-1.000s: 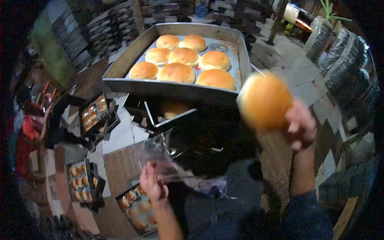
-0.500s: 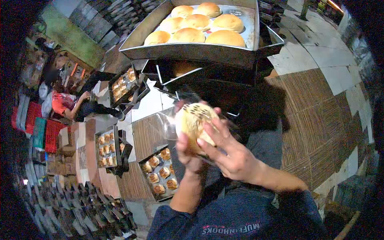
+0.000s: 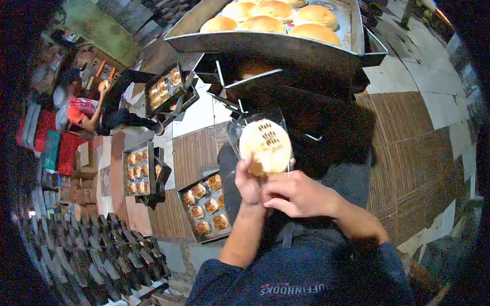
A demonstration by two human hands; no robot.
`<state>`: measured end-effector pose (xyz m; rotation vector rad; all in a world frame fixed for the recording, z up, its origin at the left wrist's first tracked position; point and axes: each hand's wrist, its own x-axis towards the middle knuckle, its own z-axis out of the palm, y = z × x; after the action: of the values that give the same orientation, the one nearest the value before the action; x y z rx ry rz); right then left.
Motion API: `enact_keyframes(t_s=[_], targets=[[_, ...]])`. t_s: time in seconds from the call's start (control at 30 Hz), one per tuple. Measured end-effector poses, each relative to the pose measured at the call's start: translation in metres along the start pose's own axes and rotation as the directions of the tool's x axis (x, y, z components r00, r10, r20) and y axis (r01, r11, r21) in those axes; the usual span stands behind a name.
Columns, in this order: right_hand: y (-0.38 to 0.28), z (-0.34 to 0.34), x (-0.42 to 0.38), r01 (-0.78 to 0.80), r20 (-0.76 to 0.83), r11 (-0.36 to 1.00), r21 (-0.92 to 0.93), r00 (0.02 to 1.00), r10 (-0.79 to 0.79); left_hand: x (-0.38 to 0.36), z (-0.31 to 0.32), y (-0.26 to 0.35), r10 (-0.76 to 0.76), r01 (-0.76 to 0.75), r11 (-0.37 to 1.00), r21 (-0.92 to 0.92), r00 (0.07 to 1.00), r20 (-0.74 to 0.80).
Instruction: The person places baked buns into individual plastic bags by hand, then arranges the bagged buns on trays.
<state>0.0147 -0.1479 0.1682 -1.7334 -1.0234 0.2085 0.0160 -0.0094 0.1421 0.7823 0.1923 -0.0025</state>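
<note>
A round pale-yellow bun (image 3: pixel 265 143) sits inside a clear plastic bag (image 3: pixel 236 131), with rows of dark marks across its front. My left hand (image 3: pixel 249 182) is closed round the lower left of the bun, thumb in front and the other fingers mostly hidden behind. Just below the bun, my right hand (image 3: pixel 301 195) has its fingers curled together at the bag's lower end. The part of the bag inside those fingers is hidden. Both hands are in front of my body, over my lap.
Ahead stands a large metal tray (image 3: pixel 265 45) of golden buns (image 3: pixel 314 34). On the tiled floor to the left are trays of browned buns, including a near tray (image 3: pixel 186 227) and a stacked tray (image 3: pixel 138 173). Farther left sits a person in a red shirt (image 3: pixel 84 111) holding a bun.
The bagged bun has turned to show its marked face more squarely. My right hand has slid from the bun's side down to its lower end. The seated person's hand has risen with a bun.
</note>
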Motion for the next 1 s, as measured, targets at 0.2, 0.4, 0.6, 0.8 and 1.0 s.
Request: enact_keyframes(t_s=[0.2,0.4,0.6,0.8,1.0], targets=[[-0.024,-0.030,-0.002,-0.064,0.404,0.575,0.815,0.775,-0.486,0.013,-0.040,0.044,-0.181,0.135,0.927,-0.350,0.978,-0.102],[0.023,0.004,0.008,0.044,-0.505,0.916,-0.398,0.824,-0.259,-0.013,-0.026,0.015,-0.341,0.329,0.890,-0.316,0.940,0.020],[0.029,0.027,0.007,-0.114,-0.752,0.982,0.148,0.633,0.187,-0.027,-0.058,-0.034,0.586,-0.444,0.637,0.630,0.810,-0.021],[0.005,-0.003,0.030,-0.066,-0.492,0.969,-0.237,0.868,-0.061,-0.030,-0.087,0.032,0.777,-0.585,0.051,0.809,0.532,0.335],[0.096,0.060,0.026,-0.147,-0.540,0.983,0.110,0.822,0.183,-0.014,-0.150,0.031,0.669,-0.495,-0.059,0.867,0.625,0.402]])
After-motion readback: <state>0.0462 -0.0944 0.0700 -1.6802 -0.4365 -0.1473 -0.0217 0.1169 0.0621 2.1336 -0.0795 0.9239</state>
